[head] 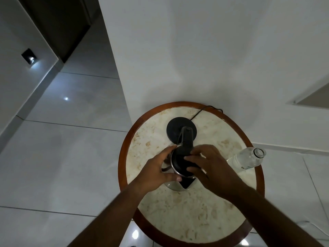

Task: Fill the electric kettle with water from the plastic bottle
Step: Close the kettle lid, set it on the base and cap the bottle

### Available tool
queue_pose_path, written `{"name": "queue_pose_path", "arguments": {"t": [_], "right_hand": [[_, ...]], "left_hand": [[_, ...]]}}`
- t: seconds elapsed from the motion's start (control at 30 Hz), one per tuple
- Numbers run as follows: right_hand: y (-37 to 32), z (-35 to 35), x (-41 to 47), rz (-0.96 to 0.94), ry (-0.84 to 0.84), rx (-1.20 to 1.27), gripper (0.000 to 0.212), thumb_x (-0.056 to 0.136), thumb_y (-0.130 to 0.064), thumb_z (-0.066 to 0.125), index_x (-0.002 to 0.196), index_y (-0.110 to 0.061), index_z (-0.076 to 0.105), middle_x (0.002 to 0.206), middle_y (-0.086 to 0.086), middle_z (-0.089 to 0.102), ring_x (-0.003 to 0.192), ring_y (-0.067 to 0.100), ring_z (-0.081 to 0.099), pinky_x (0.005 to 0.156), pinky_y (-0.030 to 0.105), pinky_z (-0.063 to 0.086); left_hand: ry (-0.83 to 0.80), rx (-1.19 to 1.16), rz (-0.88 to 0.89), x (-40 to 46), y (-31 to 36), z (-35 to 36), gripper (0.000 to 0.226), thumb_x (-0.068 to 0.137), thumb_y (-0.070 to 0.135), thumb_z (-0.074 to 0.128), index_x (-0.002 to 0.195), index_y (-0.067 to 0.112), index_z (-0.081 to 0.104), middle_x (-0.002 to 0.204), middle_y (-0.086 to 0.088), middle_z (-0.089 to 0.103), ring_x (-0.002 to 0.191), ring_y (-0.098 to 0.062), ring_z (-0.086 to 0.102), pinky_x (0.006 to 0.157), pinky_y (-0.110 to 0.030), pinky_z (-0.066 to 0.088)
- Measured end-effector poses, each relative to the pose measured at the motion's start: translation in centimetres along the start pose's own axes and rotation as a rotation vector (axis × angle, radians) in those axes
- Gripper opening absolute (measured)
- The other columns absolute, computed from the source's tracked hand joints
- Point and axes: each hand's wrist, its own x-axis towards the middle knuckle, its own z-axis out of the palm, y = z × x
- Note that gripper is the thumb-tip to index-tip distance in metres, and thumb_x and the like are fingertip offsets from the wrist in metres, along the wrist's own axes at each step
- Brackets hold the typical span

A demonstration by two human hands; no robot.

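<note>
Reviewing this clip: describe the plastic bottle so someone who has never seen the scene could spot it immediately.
Find the round table with a marbled cream top and brown wooden rim, set against the white wall. On its right edge, beyond the right hand, stands the plastic bottle. It is the only clear thing there, uncapped, unlike the steel kettle and black base.

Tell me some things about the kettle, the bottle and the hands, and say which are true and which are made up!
1. Both hands, the left hand and the right hand, are on the kettle. True.
2. The plastic bottle has its cap on. False: its mouth is open, no cap on it.
3. The kettle sits on its black base. False: it stands on the table, nearer the person than the base.
4. A cord runs from the base toward the wall. True.
</note>
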Motion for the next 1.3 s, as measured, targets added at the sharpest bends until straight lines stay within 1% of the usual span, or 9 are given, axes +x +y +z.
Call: {"name": "queue_pose_path", "arguments": {"t": [0.13, 0.23, 0.4, 0.6, 0.83, 0.93, 1.03, 1.17, 1.3], "right_hand": [[1.1, -0.6, 1.9, 0.099, -0.085, 0.009, 0.042, 0.088, -0.031, 0.063, 0.127, -0.015, 0.057, 0.14, 0.008, 0.044, 0.126, 0.025, 0.04, 0.1, 0.036, 0.042], [1.2, -0.4, 2.6, 0.139, -0.177, 0.069, 0.043, 0.09, -0.028, 0.061, 0.13, -0.015, 0.053, 0.147, 0.005, 0.035, 0.127, 0.021, 0.044, 0.104, 0.031, 0.042], [1.4, 0.6, 2.5, 0.106, -0.135, 0.007, 0.037, 0.093, -0.023, 0.056, 0.128, -0.012, 0.054, 0.142, 0.008, 0.041, 0.12, 0.024, 0.05, 0.102, 0.034, 0.045], [1.3, 2.2, 1.5, 0.024, 0.002, -0.164, 0.037, 0.079, -0.017, 0.073, 0.114, -0.009, 0.063, 0.124, 0.015, 0.057, 0.094, 0.03, 0.063, 0.072, 0.034, 0.057], [2.1, 3.7, -2.5, 0.233, 0.252, 0.165, 0.038, 0.089, -0.041, 0.055, 0.117, -0.016, 0.059, 0.124, 0.007, 0.058, 0.11, 0.016, 0.054, 0.089, 0.029, 0.05], [2.7, 4.5, -6.5, 0.355, 0.304, 0.237, 0.032, 0.087, -0.036, 0.061, 0.113, -0.018, 0.062, 0.112, 0.0, 0.061, 0.099, 0.009, 0.057, 0.082, 0.03, 0.054], [4.0, 4.9, -10.4, 0.494, 0.333, 0.225, 0.023, 0.083, -0.031, 0.067, 0.102, -0.018, 0.067, 0.102, -0.003, 0.063, 0.092, 0.009, 0.061, 0.072, 0.032, 0.057], [6.9, 5.0, -14.9, 0.711, 0.346, 0.208, 0.025, 0.081, -0.027, 0.07, 0.103, -0.015, 0.067, 0.104, -0.002, 0.063, 0.093, 0.012, 0.061, 0.069, 0.025, 0.056], [11.4, 4.7, -16.0, 0.86, 0.316, 0.172, 0.036, 0.081, -0.027, 0.072, 0.112, -0.012, 0.064, 0.107, 0.003, 0.061, 0.082, 0.016, 0.061, 0.069, 0.035, 0.057]], "left_hand": [[-0.011, -0.014, -0.006, 0.1, 0.0, -0.1, 0.085, 0.07, 0.028, 0.085, 0.116, 0.079, 0.035, 0.118, 0.054, 0.044, 0.11, 0.029, 0.041, 0.08, -0.005, 0.046], [-0.013, -0.021, -0.006, 0.2, -0.2, -0.1, 0.085, 0.071, 0.027, 0.085, 0.12, 0.076, 0.036, 0.122, 0.05, 0.045, 0.113, 0.026, 0.042, 0.081, -0.008, 0.047], [-0.014, -0.031, -0.003, 0.3, -0.5, -0.2, 0.084, 0.07, 0.03, 0.086, 0.122, 0.074, 0.037, 0.125, 0.047, 0.046, 0.114, 0.024, 0.043, 0.081, -0.008, 0.047], [-0.023, -0.009, -0.005, 0.3, -0.7, -0.2, 0.086, 0.069, 0.029, 0.086, 0.12, 0.076, 0.036, 0.122, 0.053, 0.043, 0.111, 0.03, 0.04, 0.077, -0.004, 0.046], [-0.028, 0.099, -0.026, -0.6, 1.1, -0.3, 0.085, 0.07, 0.04, 0.084, 0.118, 0.079, 0.026, 0.115, 0.061, 0.038, 0.107, 0.031, 0.039, 0.082, -0.001, 0.039], [0.03, 0.161, 0.009, -2.3, 3.4, 0.1, 0.086, 0.07, 0.043, 0.083, 0.113, 0.085, 0.022, 0.112, 0.067, 0.031, 0.106, 0.039, 0.031, 0.083, 0.003, 0.035], [0.294, 0.314, 0.155, -4.0, 5.6, 3.3, 0.069, 0.075, 0.058, 0.072, 0.13, 0.067, 0.03, 0.136, 0.048, 0.032, 0.127, 0.021, 0.03, 0.103, -0.013, 0.031], [0.178, 0.223, 0.186, -2.2, 8.6, 11.0, 0.074, 0.075, 0.071, 0.061, 0.14, 0.058, 0.027, 0.137, 0.046, 0.03, 0.128, 0.012, 0.035, 0.102, -0.021, 0.039], [0.162, 0.186, 0.154, 3.0, 8.9, 16.0, 0.079, 0.077, 0.053, 0.072, 0.144, 0.043, 0.031, 0.148, 0.014, 0.042, 0.133, -0.005, 0.039, 0.106, -0.034, 0.042]]}}
